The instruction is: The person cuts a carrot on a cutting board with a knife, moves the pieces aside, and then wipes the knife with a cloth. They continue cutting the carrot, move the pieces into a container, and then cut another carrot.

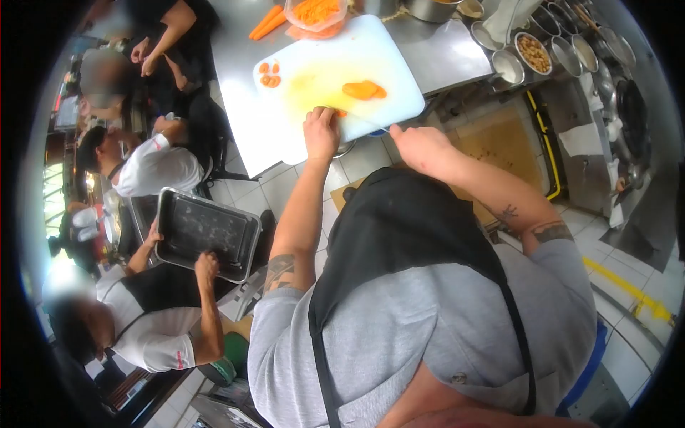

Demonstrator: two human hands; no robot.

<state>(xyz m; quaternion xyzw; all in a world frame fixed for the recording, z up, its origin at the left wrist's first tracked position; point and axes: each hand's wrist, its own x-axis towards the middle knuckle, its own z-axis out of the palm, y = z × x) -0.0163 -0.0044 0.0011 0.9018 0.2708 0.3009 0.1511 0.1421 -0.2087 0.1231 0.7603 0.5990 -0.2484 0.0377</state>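
On the white cutting board [399, 53], near its front edge, my left hand [322, 133] presses down with curled fingers on a small orange carrot piece [341, 113]. My right hand [421, 148] is closed round the handle of a knife [369, 125]. Its thin blade points left across the board's edge toward my left fingertips. Larger peeled carrot pieces [362, 90] lie farther back on the board, right of its middle. Several short carrot chunks [270, 74] sit together at the board's left side. My left fingers hide part of the piece under them.
A plastic tub of cut carrot [317, 11] stands at the board's back edge, beside whole carrots [267, 23]. Metal bowls [508, 65] and a bowl of brown chunks [534, 53] crowd the right. At left, a co-worker holds a dark metal tray [207, 234]; other people stand beyond.
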